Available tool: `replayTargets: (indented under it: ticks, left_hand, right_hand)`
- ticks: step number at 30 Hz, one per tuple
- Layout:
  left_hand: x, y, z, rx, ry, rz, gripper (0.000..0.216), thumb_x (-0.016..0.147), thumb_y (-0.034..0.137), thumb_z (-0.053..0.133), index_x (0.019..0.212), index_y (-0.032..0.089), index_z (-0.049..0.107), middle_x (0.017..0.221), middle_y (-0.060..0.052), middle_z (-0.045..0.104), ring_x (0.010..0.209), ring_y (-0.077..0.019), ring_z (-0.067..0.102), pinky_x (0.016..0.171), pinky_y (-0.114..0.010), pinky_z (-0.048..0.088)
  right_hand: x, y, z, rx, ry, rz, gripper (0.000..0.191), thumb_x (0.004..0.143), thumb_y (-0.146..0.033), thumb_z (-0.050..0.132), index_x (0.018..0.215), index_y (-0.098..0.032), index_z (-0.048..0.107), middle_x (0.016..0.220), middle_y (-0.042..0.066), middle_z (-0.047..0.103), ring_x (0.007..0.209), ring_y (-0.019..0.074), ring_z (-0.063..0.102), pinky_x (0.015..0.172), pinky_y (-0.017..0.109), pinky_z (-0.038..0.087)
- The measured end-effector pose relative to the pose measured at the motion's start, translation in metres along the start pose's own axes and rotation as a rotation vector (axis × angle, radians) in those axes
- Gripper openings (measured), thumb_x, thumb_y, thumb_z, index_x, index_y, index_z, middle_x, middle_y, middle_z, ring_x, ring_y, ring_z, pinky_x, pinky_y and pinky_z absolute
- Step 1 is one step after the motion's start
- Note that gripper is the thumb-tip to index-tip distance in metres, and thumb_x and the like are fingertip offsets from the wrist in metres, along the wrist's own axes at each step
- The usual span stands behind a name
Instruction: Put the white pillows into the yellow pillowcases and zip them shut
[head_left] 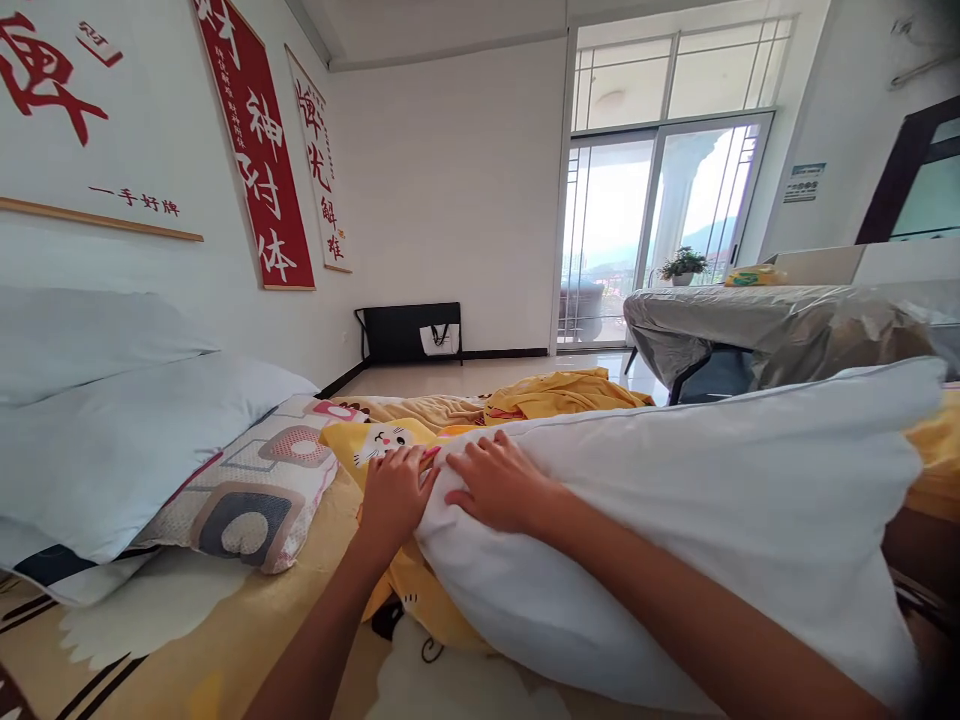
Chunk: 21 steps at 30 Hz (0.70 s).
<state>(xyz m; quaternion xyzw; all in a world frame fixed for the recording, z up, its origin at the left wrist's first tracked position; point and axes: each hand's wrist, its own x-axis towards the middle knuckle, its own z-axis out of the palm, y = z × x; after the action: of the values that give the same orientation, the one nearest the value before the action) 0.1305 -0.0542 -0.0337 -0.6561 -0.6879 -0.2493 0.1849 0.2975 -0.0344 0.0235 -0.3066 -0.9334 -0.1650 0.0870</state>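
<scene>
A large white pillow [675,500] lies slantwise across the bed in front of me, its near-left end by my hands. Beside that end is a yellow pillowcase [379,437] with a printed cat face; part of it runs under the pillow. My left hand [401,490] is closed on the pillowcase's edge, its fingers curled over the cloth next to a small pink spot. Just to its right, my right hand [499,485] grips the pillow's end, fingers bent over the top and thumb pressing into the white fabric. The fingertips of both hands are partly hidden.
On the left, white pillows [150,440] are heaped beside a patterned pillow [262,480]. Crumpled yellow bedding [562,395] lies at the bed's far edge. Beyond stand a plastic-covered table [697,310], a dark chair [712,375] and a black folded panel [390,335] against the wall.
</scene>
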Motion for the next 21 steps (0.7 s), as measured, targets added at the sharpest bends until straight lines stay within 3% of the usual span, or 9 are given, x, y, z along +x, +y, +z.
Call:
replayTargets:
  ticks: [5,8,10,12,15,19,21]
  left_hand:
    - [-0.004,-0.007,0.008,0.114,0.111,-0.018,0.022,0.089,0.018,0.045,0.104,0.015,0.061,0.104,-0.011,0.066,0.099,-0.0255,0.058,0.085,-0.039,0.040]
    - [-0.008,0.001,0.011,0.213,0.189,0.158,0.022,0.089,0.017,0.044,0.104,0.016,0.061,0.106,-0.013,0.063,0.101,-0.0275,0.055,0.089,-0.042,0.039]
    - [-0.008,0.008,0.013,0.231,0.097,0.314,0.022,0.089,0.013,0.043,0.099,0.017,0.062,0.100,-0.011,0.063,0.096,-0.0256,0.056,0.085,-0.039,0.041]
    - [-0.004,0.013,0.016,0.228,-0.028,0.362,0.022,0.087,0.009,0.042,0.095,0.016,0.062,0.095,-0.010,0.063,0.092,-0.0240,0.057,0.079,-0.036,0.043]
    - [0.005,0.012,0.024,0.221,-0.062,0.252,0.020,0.087,0.012,0.045,0.100,0.015,0.060,0.099,-0.011,0.062,0.096,-0.0246,0.056,0.080,-0.036,0.043]
    - [0.009,0.007,0.031,0.262,-0.033,0.151,0.026,0.086,0.033,0.053,0.105,0.015,0.058,0.104,-0.013,0.060,0.100,-0.0275,0.053,0.085,-0.039,0.041]
    - [0.007,0.005,0.033,0.312,-0.040,0.132,0.023,0.086,0.026,0.051,0.105,0.015,0.058,0.104,-0.012,0.060,0.100,-0.0271,0.052,0.085,-0.039,0.041]
  right_hand:
    - [-0.005,0.015,0.023,0.078,-0.103,-0.054,0.043,0.090,-0.048,0.045,0.122,-0.022,0.058,0.105,0.014,0.066,0.096,0.0317,0.061,0.084,0.046,0.042]
    - [-0.003,0.020,0.031,0.075,-0.125,-0.087,0.043,0.089,-0.048,0.045,0.122,-0.023,0.058,0.103,0.014,0.066,0.091,0.0314,0.063,0.077,0.043,0.044]
    - [0.000,0.021,0.035,0.057,-0.144,-0.111,0.041,0.089,-0.048,0.046,0.118,-0.023,0.061,0.102,0.014,0.066,0.089,0.0305,0.064,0.075,0.041,0.045]
    - [0.000,0.019,0.040,0.044,-0.164,-0.129,0.040,0.089,-0.048,0.046,0.114,-0.022,0.063,0.101,0.014,0.066,0.088,0.0296,0.064,0.073,0.039,0.045]
    - [-0.003,0.015,0.049,0.046,-0.181,-0.162,0.041,0.089,-0.049,0.045,0.110,-0.021,0.065,0.101,0.015,0.066,0.088,0.0292,0.064,0.070,0.036,0.045]
    - [-0.006,0.011,0.057,0.057,-0.189,-0.189,0.040,0.089,-0.049,0.044,0.108,-0.021,0.066,0.102,0.015,0.066,0.087,0.0291,0.064,0.067,0.035,0.044]
    - [-0.005,0.011,0.059,0.052,-0.201,-0.190,0.041,0.090,-0.049,0.043,0.109,-0.021,0.065,0.103,0.015,0.066,0.088,0.0300,0.064,0.067,0.036,0.045]
